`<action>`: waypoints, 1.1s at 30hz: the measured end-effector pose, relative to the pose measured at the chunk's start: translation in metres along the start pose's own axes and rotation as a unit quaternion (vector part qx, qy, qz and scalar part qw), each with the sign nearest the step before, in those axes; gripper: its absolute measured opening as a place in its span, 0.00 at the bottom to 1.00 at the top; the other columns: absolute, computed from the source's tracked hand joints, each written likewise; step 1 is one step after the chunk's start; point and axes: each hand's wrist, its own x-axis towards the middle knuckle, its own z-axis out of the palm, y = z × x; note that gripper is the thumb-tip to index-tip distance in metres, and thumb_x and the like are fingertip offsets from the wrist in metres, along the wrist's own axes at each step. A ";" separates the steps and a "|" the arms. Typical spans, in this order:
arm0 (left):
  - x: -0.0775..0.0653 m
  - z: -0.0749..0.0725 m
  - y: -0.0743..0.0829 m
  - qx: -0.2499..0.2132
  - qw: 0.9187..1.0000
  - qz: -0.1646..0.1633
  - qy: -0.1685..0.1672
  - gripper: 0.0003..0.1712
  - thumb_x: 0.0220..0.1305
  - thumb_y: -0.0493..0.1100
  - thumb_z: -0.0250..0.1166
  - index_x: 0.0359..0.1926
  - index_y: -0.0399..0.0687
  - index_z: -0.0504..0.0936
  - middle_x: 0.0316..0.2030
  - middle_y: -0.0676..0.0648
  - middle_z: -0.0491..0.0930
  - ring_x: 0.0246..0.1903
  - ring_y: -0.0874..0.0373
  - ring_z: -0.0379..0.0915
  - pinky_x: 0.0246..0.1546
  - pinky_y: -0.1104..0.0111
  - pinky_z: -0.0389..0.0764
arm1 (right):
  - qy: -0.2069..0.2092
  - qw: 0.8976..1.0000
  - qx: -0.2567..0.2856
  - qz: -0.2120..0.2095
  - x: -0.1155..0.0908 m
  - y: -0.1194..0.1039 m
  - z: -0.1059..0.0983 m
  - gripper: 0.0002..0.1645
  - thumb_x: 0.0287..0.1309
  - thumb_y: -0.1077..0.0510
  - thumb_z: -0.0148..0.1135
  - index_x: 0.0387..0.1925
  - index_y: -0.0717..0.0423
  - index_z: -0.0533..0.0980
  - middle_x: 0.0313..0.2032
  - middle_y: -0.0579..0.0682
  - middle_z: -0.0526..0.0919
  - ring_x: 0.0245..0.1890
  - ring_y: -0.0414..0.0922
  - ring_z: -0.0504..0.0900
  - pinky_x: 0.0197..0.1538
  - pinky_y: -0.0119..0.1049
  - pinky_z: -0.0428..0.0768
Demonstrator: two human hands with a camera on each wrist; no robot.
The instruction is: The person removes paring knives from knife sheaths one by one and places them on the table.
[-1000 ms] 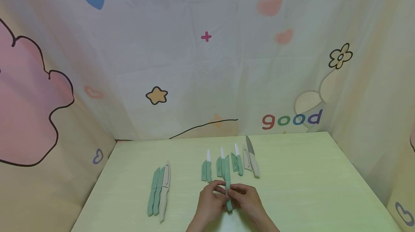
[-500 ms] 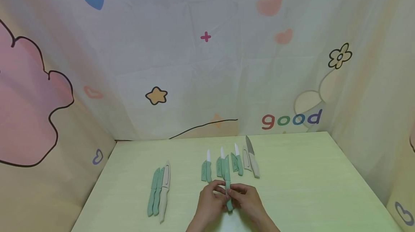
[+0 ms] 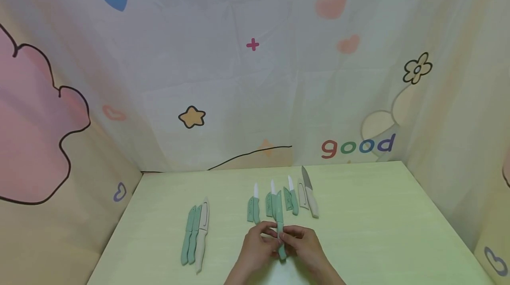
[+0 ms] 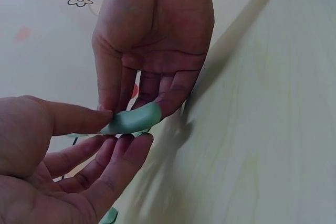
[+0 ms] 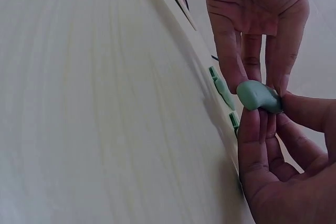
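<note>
A green knife in a green sheath (image 3: 279, 207) points away from me, held above the table between both hands. My left hand (image 3: 256, 246) pinches its handle from the left, while my right hand (image 3: 306, 246) pinches it from the right. In the left wrist view the rounded end of the handle (image 4: 135, 118) sticks out past the fingertips. The right wrist view shows that same handle end (image 5: 254, 96) between the two sets of fingers. Behind the held knife, a small green knife with a white blade (image 3: 272, 186) is partly covered.
Two sheathed green knives (image 3: 188, 236) and a sheathed cream knife (image 3: 202, 240) lie together at the left. Farther back are white-bladed green knives (image 3: 256, 209) (image 3: 294, 201) with green sheaths (image 3: 250, 209) beside them. A grey-bladed cream knife (image 3: 312, 201) lies by its cream sheath (image 3: 303, 196).
</note>
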 end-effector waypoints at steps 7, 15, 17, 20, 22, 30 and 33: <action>0.004 -0.005 0.006 0.013 1.000 0.006 0.010 0.23 0.56 0.37 0.70 0.54 0.42 0.78 0.39 0.43 0.80 0.33 0.58 0.80 0.33 0.61 0.87 | 0.005 1.000 -0.004 -0.004 0.006 0.013 -0.003 0.20 0.58 0.59 0.67 0.47 0.71 0.78 0.34 0.52 0.86 0.30 0.45 0.82 0.32 0.33 0.85; 0.017 -0.005 0.007 0.016 0.999 0.012 0.030 0.21 0.61 0.40 0.66 0.55 0.40 0.77 0.42 0.44 0.80 0.36 0.58 0.79 0.37 0.63 0.86 | -0.005 1.000 -0.004 0.000 -0.005 -0.002 0.000 0.19 0.58 0.60 0.66 0.47 0.71 0.79 0.35 0.54 0.86 0.31 0.44 0.81 0.34 0.35 0.85; 0.020 -0.005 0.008 0.010 0.999 0.011 0.035 0.21 0.61 0.41 0.66 0.54 0.40 0.77 0.42 0.44 0.80 0.36 0.58 0.79 0.38 0.64 0.86 | -0.008 1.000 -0.004 0.001 -0.011 -0.012 0.001 0.18 0.59 0.62 0.65 0.47 0.73 0.78 0.36 0.55 0.86 0.31 0.44 0.81 0.34 0.36 0.85; 0.026 -0.006 0.010 0.000 0.999 0.013 0.039 0.20 0.61 0.41 0.66 0.54 0.40 0.78 0.43 0.43 0.80 0.35 0.57 0.80 0.38 0.64 0.86 | -0.012 1.000 -0.003 0.003 -0.013 -0.014 0.002 0.18 0.59 0.63 0.64 0.47 0.74 0.77 0.35 0.53 0.85 0.30 0.44 0.80 0.35 0.37 0.85; 0.030 -0.007 0.011 -0.009 0.999 0.012 0.043 0.19 0.61 0.41 0.67 0.53 0.40 0.78 0.43 0.42 0.80 0.35 0.57 0.80 0.39 0.63 0.87 | -0.012 1.000 -0.003 0.006 -0.009 -0.006 0.000 0.19 0.59 0.62 0.65 0.47 0.73 0.77 0.35 0.51 0.85 0.30 0.44 0.80 0.34 0.36 0.85; 0.041 -0.006 0.016 -0.044 0.998 0.010 0.045 0.19 0.60 0.38 0.67 0.51 0.35 0.78 0.39 0.41 0.80 0.33 0.55 0.80 0.39 0.60 0.87 | -0.006 1.000 -0.007 0.016 0.000 0.013 -0.001 0.21 0.57 0.59 0.67 0.48 0.70 0.78 0.35 0.49 0.85 0.29 0.43 0.80 0.32 0.34 0.85; 0.043 -0.006 0.017 -0.050 0.998 0.010 0.044 0.17 0.59 0.37 0.67 0.50 0.35 0.79 0.37 0.42 0.80 0.33 0.55 0.79 0.37 0.62 0.87 | -0.006 1.000 -0.003 0.019 -0.001 0.013 -0.001 0.21 0.57 0.58 0.67 0.48 0.70 0.78 0.34 0.48 0.85 0.29 0.43 0.80 0.32 0.34 0.84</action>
